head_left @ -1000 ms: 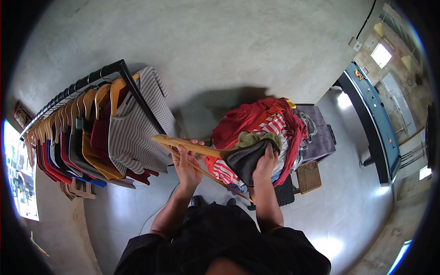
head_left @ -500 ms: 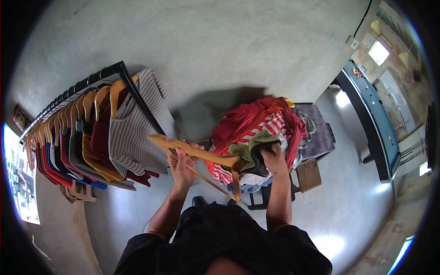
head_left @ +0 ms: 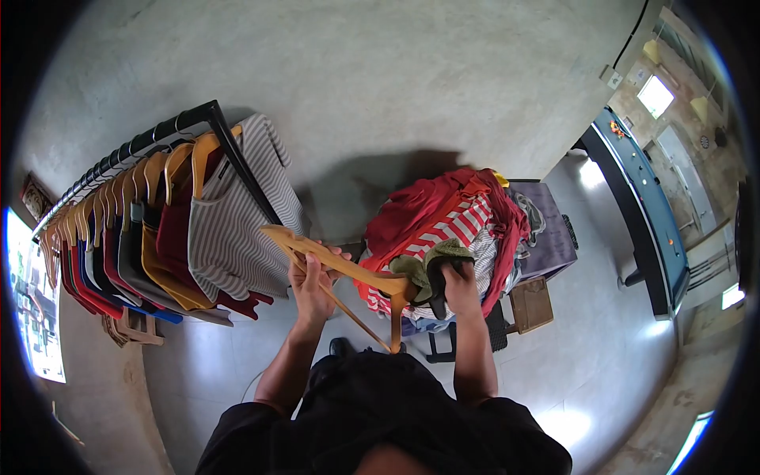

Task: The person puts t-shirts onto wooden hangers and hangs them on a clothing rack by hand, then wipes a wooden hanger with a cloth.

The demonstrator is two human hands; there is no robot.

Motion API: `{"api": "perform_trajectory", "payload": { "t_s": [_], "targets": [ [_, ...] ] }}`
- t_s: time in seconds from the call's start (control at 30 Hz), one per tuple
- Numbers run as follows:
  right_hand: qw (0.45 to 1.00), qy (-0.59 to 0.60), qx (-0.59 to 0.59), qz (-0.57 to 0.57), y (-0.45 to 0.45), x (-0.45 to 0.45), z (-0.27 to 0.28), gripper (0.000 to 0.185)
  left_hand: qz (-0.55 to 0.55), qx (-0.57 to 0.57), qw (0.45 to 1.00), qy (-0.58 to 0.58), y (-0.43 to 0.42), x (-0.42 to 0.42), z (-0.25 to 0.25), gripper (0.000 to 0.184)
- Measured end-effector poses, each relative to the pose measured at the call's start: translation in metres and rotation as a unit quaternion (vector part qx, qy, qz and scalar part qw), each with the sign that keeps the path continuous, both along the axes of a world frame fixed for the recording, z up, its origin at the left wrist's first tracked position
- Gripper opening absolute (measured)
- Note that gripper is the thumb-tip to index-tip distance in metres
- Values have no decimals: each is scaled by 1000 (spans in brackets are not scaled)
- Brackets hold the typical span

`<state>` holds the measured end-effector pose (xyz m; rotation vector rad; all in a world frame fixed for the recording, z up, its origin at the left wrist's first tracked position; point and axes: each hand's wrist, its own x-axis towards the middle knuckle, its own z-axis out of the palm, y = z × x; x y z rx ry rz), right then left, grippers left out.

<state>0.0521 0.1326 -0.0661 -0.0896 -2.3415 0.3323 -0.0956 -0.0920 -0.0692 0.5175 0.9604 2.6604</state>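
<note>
My left hand (head_left: 313,279) grips a wooden hanger (head_left: 348,267) near its middle, with the bar hanging below the arms. In my right hand (head_left: 459,289) is a green and dark grey cloth (head_left: 439,257), bunched round the right end of the hanger. Some of the fingers of that hand are hidden by the cloth. Just behind the cloth lies a heap of clothes (head_left: 419,206), with red, striped and white pieces in it.
A black rack (head_left: 218,131) on the left carries many shirts on wooden hangers, a grey striped shirt (head_left: 229,229) nearest. Right of the heap are a purple surface (head_left: 546,237) and a wooden box (head_left: 532,305). A pool table (head_left: 653,214) stands far right.
My right hand and the cloth moved right, then back left and slightly down. The cloth slid off much of the hanger's right arm, now showing more wood and green side.
</note>
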Motion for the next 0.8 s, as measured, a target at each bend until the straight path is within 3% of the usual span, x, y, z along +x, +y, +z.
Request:
{"api": "perform_trajectory", "payload": {
  "t_s": [0.03, 0.07, 0.1, 0.13, 0.23, 0.3, 0.4, 0.43, 0.57, 0.63, 0.73, 0.77, 0.8],
  "targets": [
    [999, 8, -42, -30, -5, -1, -7, 18, 2, -4, 1000, -5, 0, 1, 0, 27],
    [970, 32, -242, -5, -9, -6, -12, 17, 6, -8, 1000, -9, 0, 2, -1, 27],
    [899, 57, -433, 21, -14, -13, -13, 17, 9, -12, 1000, -12, 1, 3, 0, 28],
    [791, 79, -605, 46, -18, -17, -16, 17, 13, -17, 1000, -14, 1, 3, 0, 28],
    [804, 29, -593, 13, -15, -21, -10, 20, 30, -29, 999, -4, 2, 7, 1, 28],
    [823, -70, -563, -25, -13, -9, 15, 26, 16, -50, 999, 0, -1, 1, 2, 28],
    [879, -141, -438, 124, 9, 3, -9, 27, -35, -106, 993, 25, -13, -11, 9, 26],
    [904, -198, -359, 120, 12, 11, -11, 27, -57, -127, 990, 36, -16, -14, 12, 26],
    [872, -241, -405, 132, -5, 21, 2, 26, -89, -157, 982, 59, -21, -20, 19, 25],
    [887, -152, -424, 100, -11, 22, -20, 26, -79, -134, 987, 48, -20, -22, 17, 25],
    [931, -51, -350, 93, -14, 13, -48, 25, -59, -95, 992, 52, -13, -21, 17, 26],
    [972, -43, -222, 63, -12, 13, -54, 24, -53, -87, 994, 50, -12, -22, 18, 26],
    [918, -73, -385, 59, -19, 10, -48, 25, -47, -78, 995, 49, -10, -22, 19, 26]
  ]
}}
